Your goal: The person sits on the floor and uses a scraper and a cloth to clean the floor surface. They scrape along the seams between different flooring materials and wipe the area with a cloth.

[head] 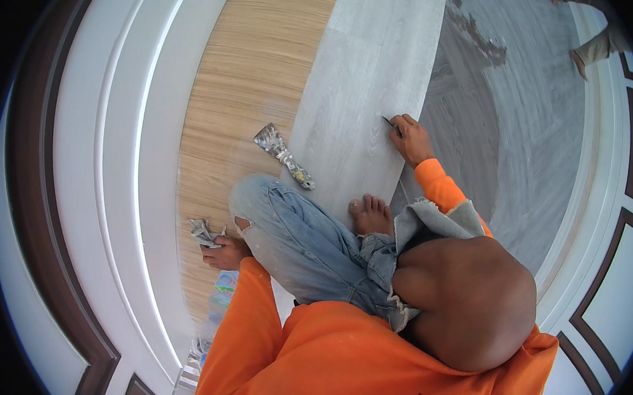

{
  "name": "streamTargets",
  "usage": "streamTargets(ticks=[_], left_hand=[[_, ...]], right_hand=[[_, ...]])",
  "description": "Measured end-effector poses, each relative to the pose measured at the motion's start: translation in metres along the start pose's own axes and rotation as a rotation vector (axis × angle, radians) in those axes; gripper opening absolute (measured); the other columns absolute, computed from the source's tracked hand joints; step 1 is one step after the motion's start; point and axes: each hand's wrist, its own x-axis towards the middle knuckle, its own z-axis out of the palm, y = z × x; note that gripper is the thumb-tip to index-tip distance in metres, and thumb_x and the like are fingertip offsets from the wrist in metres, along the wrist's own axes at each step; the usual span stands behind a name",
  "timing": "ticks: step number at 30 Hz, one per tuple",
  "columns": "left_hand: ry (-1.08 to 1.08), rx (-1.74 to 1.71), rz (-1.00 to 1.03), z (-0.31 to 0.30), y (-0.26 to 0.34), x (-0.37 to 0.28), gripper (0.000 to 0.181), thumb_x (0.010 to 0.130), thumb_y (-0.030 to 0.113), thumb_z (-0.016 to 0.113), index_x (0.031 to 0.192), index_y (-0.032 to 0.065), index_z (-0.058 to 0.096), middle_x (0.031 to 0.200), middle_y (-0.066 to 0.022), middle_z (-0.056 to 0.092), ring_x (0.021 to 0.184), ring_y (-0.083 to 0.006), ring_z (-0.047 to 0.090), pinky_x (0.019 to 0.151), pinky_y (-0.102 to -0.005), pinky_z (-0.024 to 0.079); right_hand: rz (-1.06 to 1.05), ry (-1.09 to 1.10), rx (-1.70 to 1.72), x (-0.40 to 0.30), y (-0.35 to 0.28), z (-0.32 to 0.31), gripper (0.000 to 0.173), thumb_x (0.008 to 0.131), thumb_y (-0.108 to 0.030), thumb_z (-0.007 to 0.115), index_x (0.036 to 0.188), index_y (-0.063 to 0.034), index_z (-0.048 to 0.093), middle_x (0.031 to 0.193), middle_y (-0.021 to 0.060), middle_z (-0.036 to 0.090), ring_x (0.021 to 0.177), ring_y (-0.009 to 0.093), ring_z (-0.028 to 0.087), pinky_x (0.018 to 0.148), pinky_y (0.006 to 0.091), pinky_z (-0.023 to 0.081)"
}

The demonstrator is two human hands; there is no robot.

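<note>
My left hand (225,253) grips a crumpled grey-white rag (205,233) low over the wood-look floor beside my bent knee. On the right, my right hand (413,141) holds a small dark, thin tool (386,120) whose tip points at the grey wood-look planks (364,93); the fingers hide most of it, so its kind is unclear. A putty knife (285,156) caked with dried material lies between my hands, across the edge where the grey planks meet the tan wood-look surface (256,66). My bare foot (372,213) rests on the grey planks.
Grey adhesive-like smears cover the floor (532,116) to the right, with a dark patch (477,33) at the far end. Another person's legs (598,38) are at the upper right. White moulded wall trim (125,127) runs along the left. A clear plastic bottle (221,296) lies by my left arm.
</note>
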Motion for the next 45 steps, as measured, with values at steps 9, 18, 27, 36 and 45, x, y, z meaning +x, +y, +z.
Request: streamTargets(ticks=[9, 18, 27, 36, 45], left_hand=[[-0.001, -0.014, -0.016, -0.004, 0.005, -0.003, 0.05, 0.099, 0.033, 0.054, 0.139, 0.0032, 0.059, 0.119, -0.0228, 0.059, 0.105, -0.0451, 0.06, 0.09, -0.056, 0.049], [0.004, -0.016, -0.034, 0.0, 0.004, -0.003, 0.05, 0.099, 0.034, 0.052, 0.137, 0.0017, 0.059, 0.117, -0.0229, 0.059, 0.104, -0.0452, 0.06, 0.089, -0.0554, 0.049], [-0.004, 0.021, -0.01, 0.001, 0.0, -0.001, 0.049, 0.099, 0.033, 0.052, 0.135, 0.0008, 0.059, 0.116, -0.023, 0.059, 0.103, -0.0447, 0.059, 0.089, -0.0548, 0.049], [0.031, 0.018, 0.005, 0.0, 0.004, -0.004, 0.048, 0.101, 0.032, 0.05, 0.137, 0.0012, 0.058, 0.117, -0.0223, 0.059, 0.103, -0.0445, 0.059, 0.09, -0.0548, 0.049], [0.023, 0.011, 0.001, -0.003, 0.004, -0.002, 0.048, 0.101, 0.033, 0.052, 0.137, 0.0026, 0.059, 0.117, -0.0223, 0.059, 0.103, -0.0444, 0.06, 0.089, -0.0548, 0.049]], right_hand=[[-0.095, -0.046, -0.017, -0.001, 0.003, -0.005, 0.027, 0.09, -0.01, 0.073, 0.116, -0.0044, 0.069, 0.104, 0.0137, 0.067, 0.1, 0.036, 0.069, 0.088, 0.0479, 0.058], [-0.139, -0.076, -0.048, 0.006, 0.005, -0.009, 0.031, 0.09, -0.01, 0.074, 0.12, -0.0041, 0.068, 0.106, 0.0135, 0.067, 0.099, 0.036, 0.07, 0.088, 0.0471, 0.059], [-0.089, -0.116, -0.043, 0.009, 0.002, -0.011, 0.032, 0.091, -0.013, 0.075, 0.121, -0.0046, 0.068, 0.109, 0.0138, 0.068, 0.103, 0.037, 0.07, 0.09, 0.0472, 0.06], [-0.142, -0.139, -0.095, 0.011, 0.003, -0.01, 0.031, 0.091, -0.013, 0.075, 0.12, -0.0053, 0.068, 0.105, 0.0132, 0.066, 0.103, 0.035, 0.07, 0.091, 0.0469, 0.059], [-0.197, -0.146, -0.134, 0.012, 0.005, -0.012, 0.032, 0.092, -0.013, 0.075, 0.122, -0.0048, 0.068, 0.108, 0.0137, 0.066, 0.103, 0.035, 0.069, 0.092, 0.0467, 0.059]])
